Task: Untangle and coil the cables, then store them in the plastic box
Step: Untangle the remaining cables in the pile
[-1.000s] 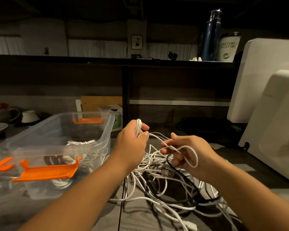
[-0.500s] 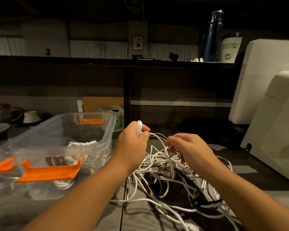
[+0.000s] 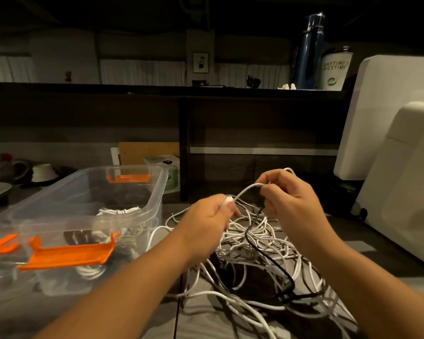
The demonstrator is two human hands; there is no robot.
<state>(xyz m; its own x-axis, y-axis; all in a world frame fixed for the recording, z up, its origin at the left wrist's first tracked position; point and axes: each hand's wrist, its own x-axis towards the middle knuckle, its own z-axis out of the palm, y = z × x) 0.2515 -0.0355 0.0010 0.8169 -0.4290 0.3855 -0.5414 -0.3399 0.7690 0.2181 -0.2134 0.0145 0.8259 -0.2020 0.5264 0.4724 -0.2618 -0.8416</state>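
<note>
Head view: the left hand is clenched around a small bunch of white cable, and the right hand pinches the same cable a bit further along. The short stretch between them arcs above the pile, probably so the loose end lifts free and can be wound into a loop. A black cable runs up to the right hand too; can't tell if it's actually held. Most cables are a tangled mess on the grey table, so there's lots left to do. The clear box with orange latches sits just left of the pile, open, with a few coils already inside. The room's dim, with a dark shelf behind holding a bottle and cup.
</note>
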